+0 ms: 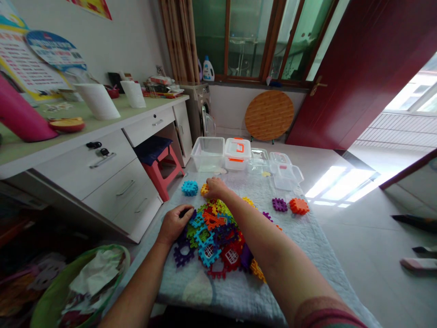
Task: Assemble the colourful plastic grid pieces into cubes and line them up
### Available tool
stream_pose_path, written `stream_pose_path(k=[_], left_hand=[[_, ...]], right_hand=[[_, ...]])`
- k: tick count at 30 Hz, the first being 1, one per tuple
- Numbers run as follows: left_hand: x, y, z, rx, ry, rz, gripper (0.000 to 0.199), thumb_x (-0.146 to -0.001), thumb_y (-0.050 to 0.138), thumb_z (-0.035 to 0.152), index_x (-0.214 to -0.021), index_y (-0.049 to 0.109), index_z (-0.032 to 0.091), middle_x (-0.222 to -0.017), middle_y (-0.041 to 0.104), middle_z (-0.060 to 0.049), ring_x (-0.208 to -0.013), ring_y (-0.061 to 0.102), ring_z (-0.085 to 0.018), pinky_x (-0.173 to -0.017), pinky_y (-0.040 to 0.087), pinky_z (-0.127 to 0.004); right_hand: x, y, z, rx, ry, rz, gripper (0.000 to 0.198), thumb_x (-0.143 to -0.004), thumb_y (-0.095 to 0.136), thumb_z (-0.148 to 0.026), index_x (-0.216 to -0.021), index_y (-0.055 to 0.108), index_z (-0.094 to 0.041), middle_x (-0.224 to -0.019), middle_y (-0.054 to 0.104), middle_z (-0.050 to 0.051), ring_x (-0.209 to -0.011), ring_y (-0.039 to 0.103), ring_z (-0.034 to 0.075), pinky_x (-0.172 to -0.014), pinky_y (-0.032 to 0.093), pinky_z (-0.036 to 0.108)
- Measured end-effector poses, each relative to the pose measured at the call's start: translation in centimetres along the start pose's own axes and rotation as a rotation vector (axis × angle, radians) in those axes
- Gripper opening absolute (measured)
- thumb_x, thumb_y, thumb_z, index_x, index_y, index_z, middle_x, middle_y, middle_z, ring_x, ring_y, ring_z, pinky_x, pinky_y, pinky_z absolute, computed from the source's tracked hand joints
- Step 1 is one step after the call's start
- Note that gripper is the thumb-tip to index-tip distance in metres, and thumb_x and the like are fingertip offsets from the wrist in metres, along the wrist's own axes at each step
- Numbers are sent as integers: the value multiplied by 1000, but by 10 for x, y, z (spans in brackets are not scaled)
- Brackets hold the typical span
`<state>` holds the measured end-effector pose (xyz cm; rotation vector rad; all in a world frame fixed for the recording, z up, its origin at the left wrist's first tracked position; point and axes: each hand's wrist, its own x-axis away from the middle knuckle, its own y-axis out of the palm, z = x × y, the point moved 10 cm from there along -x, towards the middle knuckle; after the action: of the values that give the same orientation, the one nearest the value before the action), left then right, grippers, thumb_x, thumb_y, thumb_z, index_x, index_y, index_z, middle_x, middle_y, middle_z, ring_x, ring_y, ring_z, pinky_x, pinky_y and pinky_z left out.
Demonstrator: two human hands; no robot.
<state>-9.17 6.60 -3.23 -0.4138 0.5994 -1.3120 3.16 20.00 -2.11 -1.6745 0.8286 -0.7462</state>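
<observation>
Sorting by colour, I judge: yellow pieces [204,189] in my right hand [216,187].
My right grip pinches them beside the blue stack [190,188] on the counter [303,230]; my left hand [175,222] is at the pile [214,221], its grip unclear. Next calls for squaring yellow.

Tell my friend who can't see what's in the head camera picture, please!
A person's right hand has its fingers at a yellow toy piece, just beyond a colourful heap of toy pieces; the left hand is at the heap's left side. A blue stack, a purple toy and an orange stack sit apart on a cloth-covered table, with clear plastic boxes at its far end.
</observation>
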Motion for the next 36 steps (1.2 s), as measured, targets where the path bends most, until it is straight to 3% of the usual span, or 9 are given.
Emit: stream_pose_path(k=[13, 17, 20, 23, 27, 36], left_hand=[[1, 0, -1, 2, -6, -11, 43, -82, 57, 57, -96, 74, 20, -100, 76, -5, -98, 69, -26, -92, 51, -35], [0, 1, -2, 9, -5, -13, 44, -82, 56, 58, -96, 74, 20, -100, 76, -5, -97, 69, -25, -92, 50, -35], [1, 2, -2, 14, -9, -20, 44, -82, 56, 58, -97, 74, 20, -100, 76, -5, -97, 69, -25, -93, 50, -34], [1, 2, -2, 28, -2, -34, 46, -83, 55, 59, -99, 74, 20, -103, 76, -6, -100, 68, -26, -94, 49, -35], [1, 3, 1, 51, 14, -54, 49, -85, 51, 60, -103, 73, 20, -107, 75, -6, -105, 66, -27, -97, 48, -37], [1, 4, 3, 111, 18, -87, 54, -85, 51, 61, -111, 72, 19, -116, 72, -8, -113, 63, -29, -104, 44, -41]], right_hand=[[2, -4, -1, -79, 22, 6, 60, -67, 77, -41, -119, 60, -15, -124, 62, 16, -111, 59, 29, -90, 48, 35], [11, -23, 13, -140, 66, 52, 59, -83, 63, -48, -129, 54, -12, -128, 61, 16, -112, 59, 25, -91, 46, 31], [29, -29, 29, -162, 105, 41, 37, -94, 46, -30, -119, 62, -9, -115, 68, 16, -101, 63, 22, -84, 46, 29], [53, -21, 34, -158, 95, -31, 33, -89, 43, -16, -105, 71, -10, -104, 73, 14, -92, 66, 22, -76, 46, 27], [75, -11, 21, -138, 37, -97, 37, -86, 45, -15, -114, 70, -17, -112, 73, 10, -95, 66, 20, -76, 45, 25], [85, -13, -22, -92, -85, -149, 35, -89, 49, -23, -114, 72, -17, -120, 68, 14, -107, 63, 24, -92, 44, 31]])
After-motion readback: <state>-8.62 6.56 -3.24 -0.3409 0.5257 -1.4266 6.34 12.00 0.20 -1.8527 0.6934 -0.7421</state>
